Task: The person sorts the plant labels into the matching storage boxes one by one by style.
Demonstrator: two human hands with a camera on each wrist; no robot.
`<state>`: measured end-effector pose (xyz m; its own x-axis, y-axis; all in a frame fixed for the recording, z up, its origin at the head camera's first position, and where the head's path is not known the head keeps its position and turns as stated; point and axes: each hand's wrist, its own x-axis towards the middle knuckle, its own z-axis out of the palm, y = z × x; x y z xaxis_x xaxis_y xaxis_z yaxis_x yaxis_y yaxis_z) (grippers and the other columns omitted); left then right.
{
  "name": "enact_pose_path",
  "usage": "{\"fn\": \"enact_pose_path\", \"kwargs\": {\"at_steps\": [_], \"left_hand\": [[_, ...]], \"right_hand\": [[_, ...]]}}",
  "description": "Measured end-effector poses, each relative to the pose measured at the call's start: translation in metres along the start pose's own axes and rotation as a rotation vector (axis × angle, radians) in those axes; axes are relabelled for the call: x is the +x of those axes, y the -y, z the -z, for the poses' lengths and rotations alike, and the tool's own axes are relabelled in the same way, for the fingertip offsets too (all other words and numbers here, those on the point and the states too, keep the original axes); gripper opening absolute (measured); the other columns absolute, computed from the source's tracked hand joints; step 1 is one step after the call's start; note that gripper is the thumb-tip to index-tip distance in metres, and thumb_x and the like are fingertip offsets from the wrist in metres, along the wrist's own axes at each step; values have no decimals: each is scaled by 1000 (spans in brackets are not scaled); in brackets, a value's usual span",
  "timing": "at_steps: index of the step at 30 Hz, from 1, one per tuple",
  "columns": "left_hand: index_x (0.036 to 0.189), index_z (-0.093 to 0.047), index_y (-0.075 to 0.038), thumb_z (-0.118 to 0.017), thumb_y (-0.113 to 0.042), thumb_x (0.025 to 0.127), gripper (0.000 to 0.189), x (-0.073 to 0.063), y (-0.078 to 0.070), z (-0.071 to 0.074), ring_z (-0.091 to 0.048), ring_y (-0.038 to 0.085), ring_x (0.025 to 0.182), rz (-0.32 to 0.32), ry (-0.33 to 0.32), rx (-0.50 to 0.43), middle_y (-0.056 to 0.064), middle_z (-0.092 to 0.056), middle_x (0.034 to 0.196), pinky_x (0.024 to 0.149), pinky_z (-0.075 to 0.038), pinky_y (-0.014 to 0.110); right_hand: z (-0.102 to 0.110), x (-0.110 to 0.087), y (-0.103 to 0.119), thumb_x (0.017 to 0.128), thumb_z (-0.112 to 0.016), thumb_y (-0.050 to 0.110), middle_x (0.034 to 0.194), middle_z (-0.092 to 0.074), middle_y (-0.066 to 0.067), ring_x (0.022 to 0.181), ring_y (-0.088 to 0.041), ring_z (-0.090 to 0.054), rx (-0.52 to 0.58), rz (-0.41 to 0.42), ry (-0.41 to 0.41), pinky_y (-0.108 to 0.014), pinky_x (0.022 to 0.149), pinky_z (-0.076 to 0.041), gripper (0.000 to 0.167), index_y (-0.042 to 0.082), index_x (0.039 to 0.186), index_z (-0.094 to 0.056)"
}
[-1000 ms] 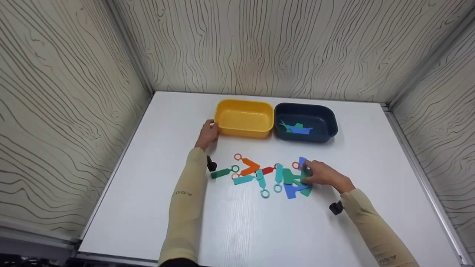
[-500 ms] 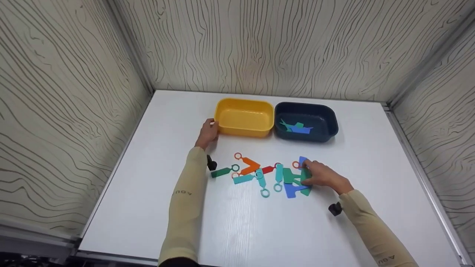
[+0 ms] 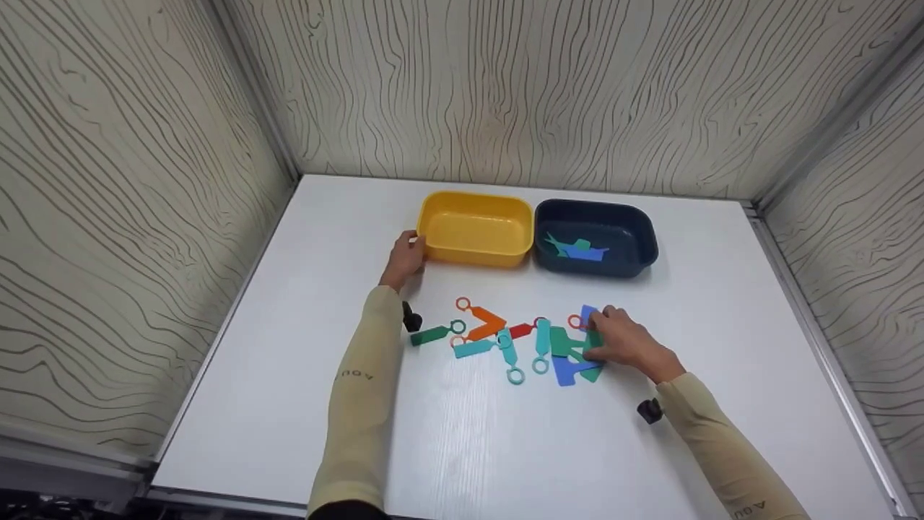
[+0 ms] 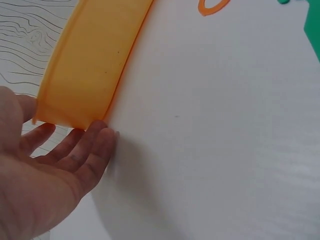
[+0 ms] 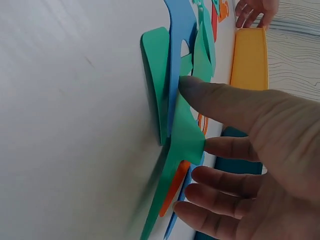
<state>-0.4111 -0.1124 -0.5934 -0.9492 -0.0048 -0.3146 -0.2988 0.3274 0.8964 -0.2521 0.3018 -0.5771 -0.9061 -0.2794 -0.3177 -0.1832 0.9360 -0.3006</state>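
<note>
In the head view, my left hand (image 3: 406, 258) holds the left end of a yellow bin (image 3: 473, 256). In the left wrist view its thumb meets the rim and the other fingers curve against the end wall. Over a small heap of flat plastic pieces on the table is my right hand (image 3: 626, 339). Its thumb and index finger pinch a green flat piece (image 5: 186, 132), seen tilted in the right wrist view, while the other fingers are spread. Blue flat pieces (image 3: 565, 372), another green piece (image 3: 564, 343) and an orange ring (image 3: 574, 322) lie around it, partly overlapping.
A dark blue bin (image 3: 635, 261) stands right beside the yellow one, with several green and blue pieces inside. Left of the heap lie ring-ended tags: dark green (image 3: 431, 336), orange (image 3: 488, 318), red (image 3: 521, 331) and turquoise (image 3: 543, 338). Patterned walls (image 3: 498, 87) enclose the white table (image 3: 462, 448).
My right hand and forearm have shifted very slightly toward the left, and the green piece under the fingers barely moves. My left hand stays at the yellow bin.
</note>
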Motion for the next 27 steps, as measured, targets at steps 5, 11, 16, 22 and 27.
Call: {"fn": "enact_pose_path", "kwargs": {"at_steps": [5,11,16,22,27], "left_hand": [[148,-35,-17,-38,-42,104,51,0,-1,0,-60,22,108,23,-6,7,7,-54,133,83,-50,30],[149,-33,-19,-38,-44,104,52,0,-2,-1,-58,18,110,51,-5,20,5,-52,136,87,-50,31],[147,-36,-17,-38,-42,104,50,2,-1,-1,-58,17,112,36,-9,28,6,-53,136,90,-49,32],[146,-37,-16,-39,-41,104,49,3,-1,-1,-59,18,110,27,-12,22,6,-54,134,88,-49,32],[147,-36,-18,-39,-42,104,49,2,0,-1,-60,20,106,34,-2,1,6,-55,129,83,-50,30]], "right_hand": [[0,2,0,85,-76,30,107,-54,-11,94,-25,-50,52,3,-19,-47,87,-49,48,6,118,-52],[1,3,0,90,-69,17,100,-59,-9,86,-22,-52,144,31,-59,-41,81,-47,31,5,113,-53],[5,3,0,91,-65,10,97,-62,-8,83,-20,-53,196,52,-67,-39,79,-48,21,5,109,-57],[16,8,-1,93,-62,10,94,-64,-8,80,-19,-55,218,62,-67,-34,73,-48,16,6,108,-59],[34,19,-2,94,-60,11,94,-66,-11,80,-21,-57,214,65,-87,-35,74,-50,16,4,108,-60]]}}
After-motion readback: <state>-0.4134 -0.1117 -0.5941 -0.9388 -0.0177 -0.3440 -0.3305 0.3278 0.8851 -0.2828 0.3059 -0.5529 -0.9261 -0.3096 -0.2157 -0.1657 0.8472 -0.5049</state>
